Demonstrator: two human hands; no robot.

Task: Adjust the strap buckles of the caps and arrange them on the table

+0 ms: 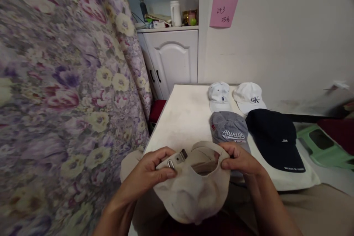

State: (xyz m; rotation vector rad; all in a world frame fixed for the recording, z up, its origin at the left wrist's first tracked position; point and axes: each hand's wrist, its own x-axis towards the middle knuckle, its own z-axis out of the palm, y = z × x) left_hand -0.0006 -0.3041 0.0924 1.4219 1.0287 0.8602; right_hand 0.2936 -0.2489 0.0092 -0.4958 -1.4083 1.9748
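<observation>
Between my hands is a beige baseball cap (pixel 197 193), its back opening facing up and its crown toward me. My left hand (pixel 160 164) is closed on the cap's left side, pinching the strap end (pixel 175 160) with its metal buckle. At the right edge of the opening, my right hand (pixel 238 158) is closed on the cap's other strap. The two strap parts are apart. Just beyond my right hand lies a grey cap (pixel 228 123) with white "Always" lettering, partly hidden by my hand. To its right rests a dark navy cap (pixel 273 138).
A light blue cap (pixel 219 96) and a white cap (pixel 249 96) with dark letters lie at the far end of the cream-covered table (pixel 182 110). A flowered curtain (pixel 69 99) hangs close on the left. A green stool (pixel 318 143) stands at the right, with a white cabinet (pixel 174 55) behind.
</observation>
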